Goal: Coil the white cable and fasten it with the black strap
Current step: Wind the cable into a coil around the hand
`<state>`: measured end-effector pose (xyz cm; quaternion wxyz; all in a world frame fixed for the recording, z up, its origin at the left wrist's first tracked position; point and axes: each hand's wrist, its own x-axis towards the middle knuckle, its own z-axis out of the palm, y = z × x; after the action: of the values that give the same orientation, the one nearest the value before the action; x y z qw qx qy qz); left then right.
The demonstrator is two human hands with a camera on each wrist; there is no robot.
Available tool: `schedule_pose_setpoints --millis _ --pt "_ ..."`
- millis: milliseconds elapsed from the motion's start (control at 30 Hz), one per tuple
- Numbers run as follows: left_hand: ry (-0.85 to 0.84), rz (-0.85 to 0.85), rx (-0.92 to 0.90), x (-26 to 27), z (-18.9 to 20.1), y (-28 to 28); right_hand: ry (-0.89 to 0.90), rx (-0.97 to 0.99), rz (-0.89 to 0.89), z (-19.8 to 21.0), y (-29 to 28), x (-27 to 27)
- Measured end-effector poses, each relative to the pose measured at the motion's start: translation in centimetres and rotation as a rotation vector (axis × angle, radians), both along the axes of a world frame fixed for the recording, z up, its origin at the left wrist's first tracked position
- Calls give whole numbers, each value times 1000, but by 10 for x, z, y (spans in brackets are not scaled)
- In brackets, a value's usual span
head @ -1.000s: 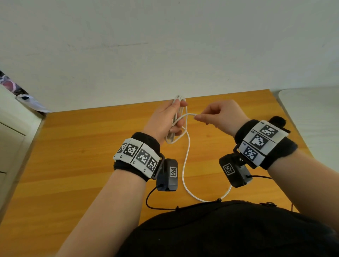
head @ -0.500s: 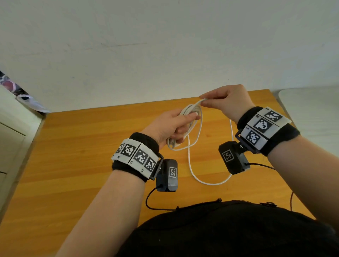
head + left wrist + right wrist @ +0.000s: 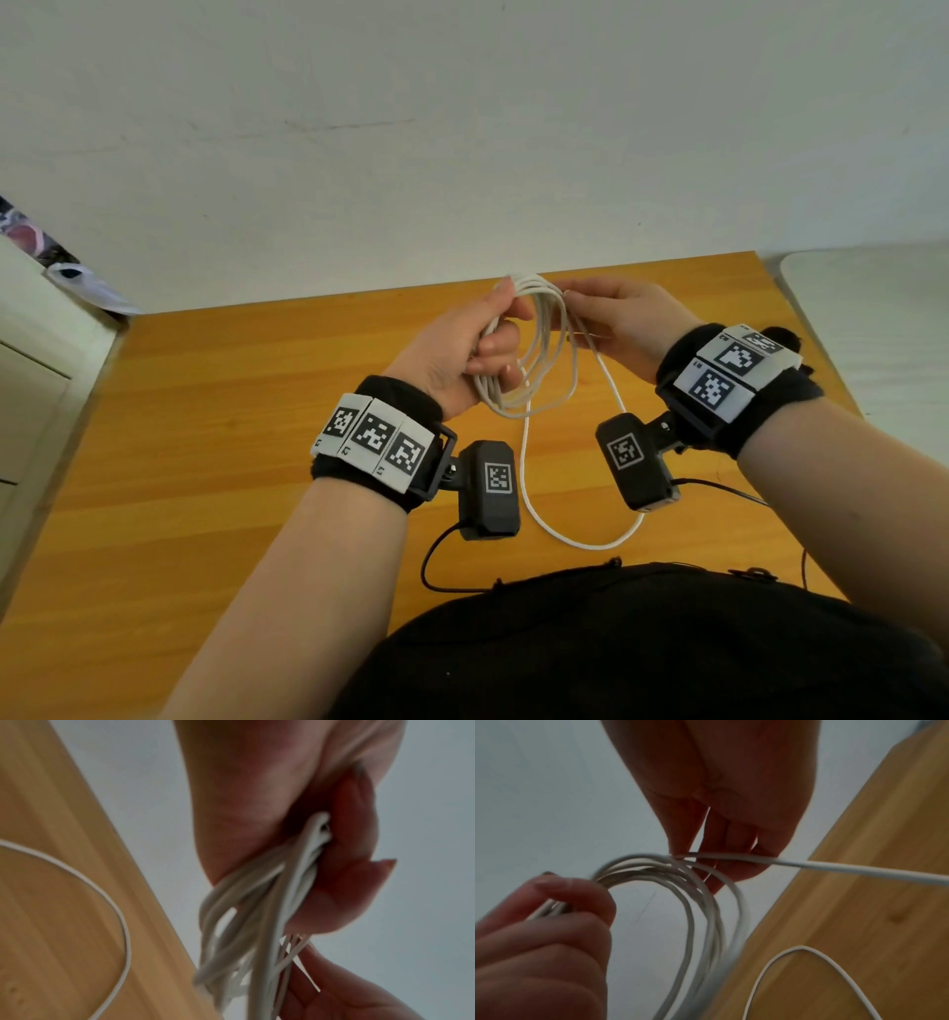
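Note:
My left hand grips a bundle of several loops of the white cable above the wooden table; the wrist view shows the loops squeezed between palm and curled fingers. My right hand pinches a strand of the cable at the top of the coil, fingertips closed on the cable. From there a loose length hangs down in a curve to the table near my body. No black strap shows in any view.
A white wall stands behind the table. A white cabinet is at the left and a pale surface at the right. Thin black camera leads trail from both wrists over my dark clothing.
The right hand has laid another loop onto the coil and come down level with the left hand. The coil is thicker and the loose length on the table is shorter.

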<state>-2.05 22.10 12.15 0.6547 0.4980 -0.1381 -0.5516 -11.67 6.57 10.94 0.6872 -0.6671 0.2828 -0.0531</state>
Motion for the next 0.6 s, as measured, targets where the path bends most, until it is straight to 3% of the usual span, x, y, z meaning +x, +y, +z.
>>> schedule_pose_setpoints --millis 133,300,467,600 --pt "161 87 -81 0 -3 0 0 130 0 0 6 3" --pt "239 120 -142 1 -1 0 -16 141 49 -1 17 3" --pt "235 137 -99 2 -2 1 -19 236 -18 -2 18 5" --pt "120 189 39 3 -5 -1 -69 217 -107 -4 17 6"
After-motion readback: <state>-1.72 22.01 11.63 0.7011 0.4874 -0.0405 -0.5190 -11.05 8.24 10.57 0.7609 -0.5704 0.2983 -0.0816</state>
